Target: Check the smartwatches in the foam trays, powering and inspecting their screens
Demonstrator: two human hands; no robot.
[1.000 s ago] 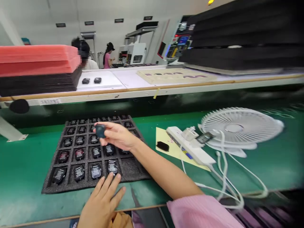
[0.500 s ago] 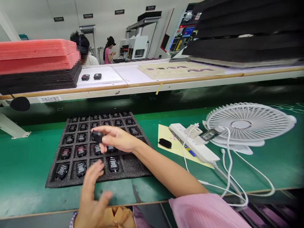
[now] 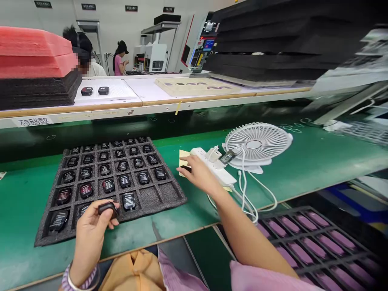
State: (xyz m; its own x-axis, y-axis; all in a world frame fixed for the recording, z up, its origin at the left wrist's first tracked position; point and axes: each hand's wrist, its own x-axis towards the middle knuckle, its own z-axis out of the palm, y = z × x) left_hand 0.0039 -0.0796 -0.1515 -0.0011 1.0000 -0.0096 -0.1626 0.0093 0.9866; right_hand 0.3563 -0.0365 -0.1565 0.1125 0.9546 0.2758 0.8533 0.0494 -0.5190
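One black device (image 3: 106, 207) pinched by left hand (image 3: 91, 228) above foam tray's (image 3: 154, 207) near edge; its cells (image 3: 148, 196) presumably keep units (image 3: 129, 201) apart. Right hand's (image 3: 199, 173) thumb and finger parted around black piece (image 3: 186, 168) on yellow paper (image 3: 183, 153); can't tell if gripping.

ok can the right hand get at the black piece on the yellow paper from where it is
Very likely yes: the right hand is over the yellow paper, thumb and finger apart around the black piece, with nothing visible blocking it.
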